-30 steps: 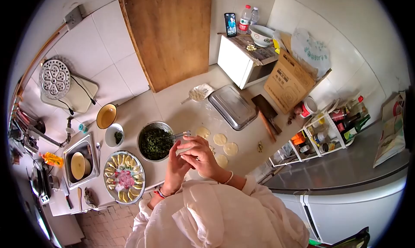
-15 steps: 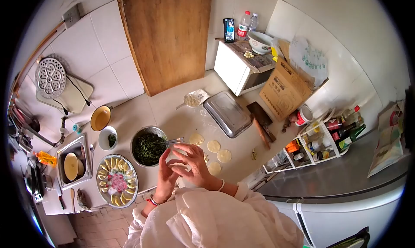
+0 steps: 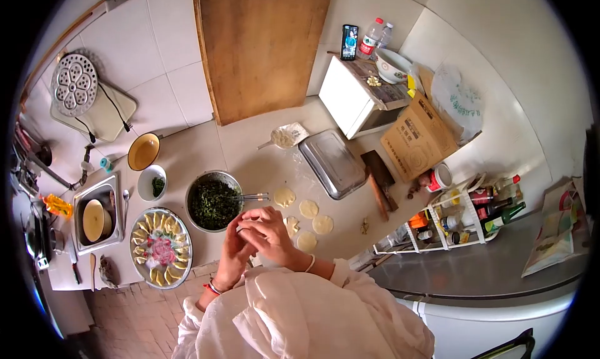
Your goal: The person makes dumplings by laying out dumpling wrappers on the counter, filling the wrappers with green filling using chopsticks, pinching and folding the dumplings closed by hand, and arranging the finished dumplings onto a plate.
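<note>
My left hand (image 3: 231, 256) and my right hand (image 3: 273, 239) meet just in front of the metal bowl (image 3: 189, 199). Their fingers are pinched together around a dumpling, which they almost wholly hide. Chopped green filling (image 3: 214, 204) fills the bowl, and metal utensil handles (image 3: 255, 197) stick out over its right rim. Several round dough wrappers (image 3: 308, 208) lie flat on the counter, right of my hands. To the left, a large round tray (image 3: 134, 237) carries a ring of folded dumplings (image 3: 177, 274).
A rectangular metal pan (image 3: 332, 165), a cleaver (image 3: 379, 166) and a rolling pin (image 3: 377, 195) lie farther right. A white bowl (image 3: 145, 187) and yellow bowl (image 3: 144, 152) stand left, near the sink (image 3: 119, 212). The bottle rack (image 3: 447, 231) and cardboard box (image 3: 420, 136) are at right.
My fingers have drawn closer together, and my right fingers have folded over toward the left hand. The whole view has shifted slightly; the things on the counter stay put.
</note>
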The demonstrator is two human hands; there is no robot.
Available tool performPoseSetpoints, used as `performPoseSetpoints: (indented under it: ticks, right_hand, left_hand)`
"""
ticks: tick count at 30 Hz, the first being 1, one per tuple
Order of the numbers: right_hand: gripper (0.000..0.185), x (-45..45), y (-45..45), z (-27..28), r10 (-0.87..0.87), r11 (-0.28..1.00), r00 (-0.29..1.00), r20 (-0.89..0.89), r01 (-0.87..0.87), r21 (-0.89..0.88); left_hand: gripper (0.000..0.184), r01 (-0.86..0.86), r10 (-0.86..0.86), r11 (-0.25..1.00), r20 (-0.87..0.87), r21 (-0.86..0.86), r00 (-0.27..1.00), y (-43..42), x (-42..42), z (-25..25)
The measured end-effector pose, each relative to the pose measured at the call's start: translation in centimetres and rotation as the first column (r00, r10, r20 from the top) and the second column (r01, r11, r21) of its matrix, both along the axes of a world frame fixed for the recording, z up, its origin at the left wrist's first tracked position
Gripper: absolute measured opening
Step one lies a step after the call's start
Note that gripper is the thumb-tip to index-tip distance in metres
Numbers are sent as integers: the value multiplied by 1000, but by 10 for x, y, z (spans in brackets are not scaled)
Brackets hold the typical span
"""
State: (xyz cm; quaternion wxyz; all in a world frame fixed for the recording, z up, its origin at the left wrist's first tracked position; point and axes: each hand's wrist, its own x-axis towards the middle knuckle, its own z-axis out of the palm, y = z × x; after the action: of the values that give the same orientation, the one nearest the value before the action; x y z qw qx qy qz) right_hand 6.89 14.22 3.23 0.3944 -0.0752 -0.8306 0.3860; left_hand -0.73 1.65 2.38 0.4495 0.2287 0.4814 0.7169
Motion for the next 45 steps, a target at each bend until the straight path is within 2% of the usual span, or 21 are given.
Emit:
performPoseSetpoints:
  ticks: [2,4,6,10,11,12,13,14,15,17,19,20,22,27,30,32,34,37,40,42,45]
  right_hand:
    - [11,-5,-7,9,11,998,999,37,-8,-70]
    - [8,-11,-7,0,98,994,992,79,-94,-57]
    - [9,-20,-11,-13,191,978,977,92,-182,-99]
    - [13,-32,-29,-10,192,946,981,17,-180,-268]
    - [14,-37,-32,-13,210,938,977,25,-195,-285]
    - [13,-42,-34,-18,222,939,975,15,-209,-274]
    - [11,-48,-37,-29,214,946,976,48,-195,-259]
    - [9,-53,-42,-29,270,918,958,96,-226,-325]
    - [3,-56,-44,-32,292,917,942,163,-228,-327]
    - [9,-64,-55,-40,365,903,918,154,-308,-301]
    - [12,-73,-76,-30,374,903,904,209,-303,-303]
    - [11,-78,-85,-25,376,905,891,256,-293,-309]
    - [8,-97,-97,-34,446,895,816,369,-418,-159]
    - [11,-141,-123,-45,572,814,720,394,-556,-167]
    - [9,-171,-150,-65,662,733,643,385,-663,-153]
    - [6,-195,-173,-73,710,671,634,308,-741,-20]
    - [7,-208,-199,-67,721,668,536,439,-706,-236]
    - [8,-239,-221,-105,784,581,445,432,-772,-258]
    - [8,-271,-253,-125,778,585,475,413,-786,-198]
    - [9,-296,-272,-150,752,596,545,370,-802,-30]
    - [7,-321,-296,-185,746,568,547,379,-820,67]
  left_hand:
    - [70,-34,31,999,-104,-35,994,-5,-4,-6]
    - [76,43,-45,994,-11,-102,999,-13,-11,1]
    - [77,-5,6,998,23,-56,1000,-16,-12,2]
    - [76,-52,56,997,91,-53,994,-29,-19,7]
    - [73,-75,74,997,99,2,992,-35,-23,-6]
    - [71,-97,99,995,149,-23,984,-39,-24,-7]
    - [70,-92,97,994,98,-61,990,-46,-30,-24]
    - [64,-86,103,989,138,-121,985,-49,-34,-16]
    - [62,-157,158,987,128,-17,979,-50,-35,-20]
    - [62,-177,184,980,77,-94,980,-71,-40,-27]
    - [63,-222,223,975,39,-30,974,-93,-44,-47]
    - [65,-299,298,954,63,9,953,-100,-44,-60]
    - [66,-369,367,929,85,13,927,-129,-50,-69]
    - [55,-533,531,845,167,-35,831,-150,-57,-74]
    - [51,-660,642,751,218,15,735,-171,-68,-99]
    - [48,-757,740,653,231,-16,632,-190,-76,-106]
    - [47,-810,785,585,275,-32,556,-211,-84,-114]
    - [48,-884,868,468,202,-21,454,-233,-99,-138]
    - [46,-947,941,309,175,-89,290,-253,-112,-157]
    - [40,-962,968,230,142,-151,209,-274,-113,-166]
    - [31,-957,990,132,75,-260,116,-298,-101,-181]
